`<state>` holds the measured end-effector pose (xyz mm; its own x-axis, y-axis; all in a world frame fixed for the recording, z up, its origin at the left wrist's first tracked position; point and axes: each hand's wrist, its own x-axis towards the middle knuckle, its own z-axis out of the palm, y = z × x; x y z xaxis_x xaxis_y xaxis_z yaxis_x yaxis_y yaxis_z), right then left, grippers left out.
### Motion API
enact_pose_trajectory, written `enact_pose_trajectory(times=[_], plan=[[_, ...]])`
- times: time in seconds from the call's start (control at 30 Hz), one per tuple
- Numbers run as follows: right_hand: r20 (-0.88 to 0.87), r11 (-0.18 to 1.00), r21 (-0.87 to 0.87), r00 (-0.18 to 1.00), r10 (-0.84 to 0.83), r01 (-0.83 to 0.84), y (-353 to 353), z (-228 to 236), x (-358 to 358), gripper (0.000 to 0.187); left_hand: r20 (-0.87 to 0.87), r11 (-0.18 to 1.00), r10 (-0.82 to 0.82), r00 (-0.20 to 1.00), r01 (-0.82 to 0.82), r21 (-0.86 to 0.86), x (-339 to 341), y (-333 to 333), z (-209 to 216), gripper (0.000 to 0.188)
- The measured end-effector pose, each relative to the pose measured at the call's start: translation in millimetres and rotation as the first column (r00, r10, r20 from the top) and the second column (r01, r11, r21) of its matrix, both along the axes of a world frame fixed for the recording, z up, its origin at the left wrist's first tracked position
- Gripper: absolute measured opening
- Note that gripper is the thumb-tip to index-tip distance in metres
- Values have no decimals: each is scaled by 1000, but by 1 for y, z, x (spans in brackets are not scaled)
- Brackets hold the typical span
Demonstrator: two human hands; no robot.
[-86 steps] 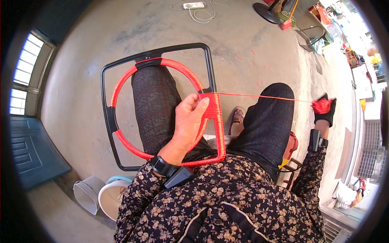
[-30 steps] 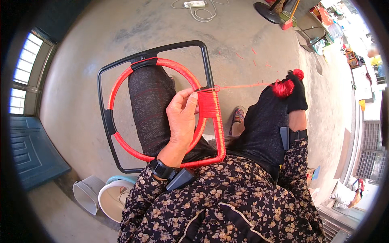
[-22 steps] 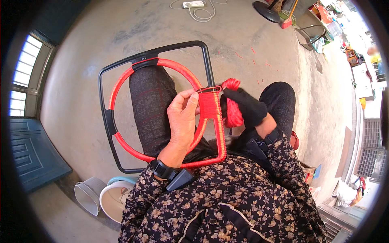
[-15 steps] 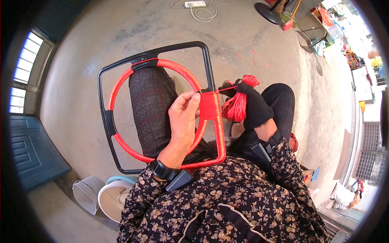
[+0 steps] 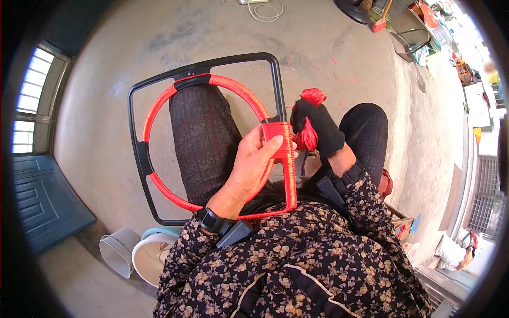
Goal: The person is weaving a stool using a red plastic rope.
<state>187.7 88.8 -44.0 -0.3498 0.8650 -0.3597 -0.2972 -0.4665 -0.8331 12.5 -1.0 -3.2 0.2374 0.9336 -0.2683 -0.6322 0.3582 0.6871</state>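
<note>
A black metal frame (image 5: 277, 87), roughly square with a ring inside it, rests across my lap and left thigh. Red cord is wound round much of the ring and the near right side, and a broad wrapped band (image 5: 273, 129) joins the ring to that side. My bare left hand (image 5: 248, 163) grips this band, thumb on top and fingertips showing beyond its right edge. Just right of the frame, my right hand (image 5: 323, 127), in a black glove, is closed round a bundle of red cord (image 5: 306, 137) that sticks out above and below the fist.
Red cord scraps (image 5: 334, 61) lie on the concrete floor ahead. A white cable (image 5: 265, 16) is coiled at the far edge. Two pails, one grey (image 5: 117, 253) and one cream (image 5: 148, 261), stand at lower left. A broom (image 5: 379, 24) and a folding chair (image 5: 416, 45) are at far right.
My left hand has slid right, its thumb now lying over the wrapped band. My right hand has turned and closed more round the cord bundle; the taut strand seen before no longer shows clearly.
</note>
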Motion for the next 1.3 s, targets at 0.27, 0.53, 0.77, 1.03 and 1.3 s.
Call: enact_pose_trajectory(times=[0.27,0.53,0.77,1.03,1.3], plan=[[310,986,-73,937,163,-147,-13,27,-14,20,-278,971,238,931,-230,62,-6,-6,-11,17],[239,978,-52,948,210,-204,-17,19,-8,23,-354,931,362,863,-314,187,-4,-5,-7,18],[211,982,-37,959,189,-185,-17,23,-11,21,-425,925,372,826,-288,249,-7,-2,-12,18],[138,987,-78,979,147,-138,-22,32,-16,21,-562,928,350,749,-195,319,-10,3,-10,17],[173,983,-63,968,181,-172,-21,32,-12,20,-559,933,336,758,-186,308,-10,1,-12,12]])
